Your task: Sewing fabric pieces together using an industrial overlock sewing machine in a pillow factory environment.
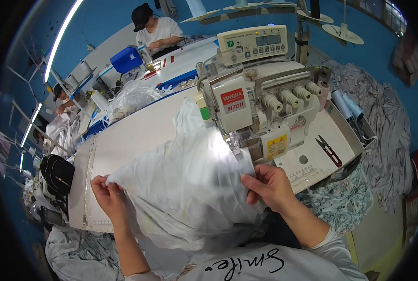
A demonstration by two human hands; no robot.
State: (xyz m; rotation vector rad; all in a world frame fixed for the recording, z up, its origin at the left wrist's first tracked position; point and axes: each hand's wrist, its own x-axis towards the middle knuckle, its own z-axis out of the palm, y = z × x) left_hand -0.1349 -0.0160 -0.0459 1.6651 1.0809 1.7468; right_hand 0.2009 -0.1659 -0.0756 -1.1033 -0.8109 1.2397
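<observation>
A large piece of thin white fabric (181,173) lies across the table and hangs over its front edge toward me. My left hand (109,196) pinches its left corner and draws it out taut. On the other side, my right hand (267,187) grips the right edge, thumb on top, just in front of the presser foot. The white overlock sewing machine (260,98) stands over the fabric, and its lamp lights the cloth beside the foot (233,143). The needle area is partly hidden, so I cannot tell exactly how the edge sits there.
Thread snips (329,151) lie on the machine's right-hand plate. Thread cones (344,104) stand in a tray behind them. Grey fabric (382,126) is heaped at the right, patterned fabric (340,199) below the table. A black bag (57,173) hangs at the left; co-workers sit farther back.
</observation>
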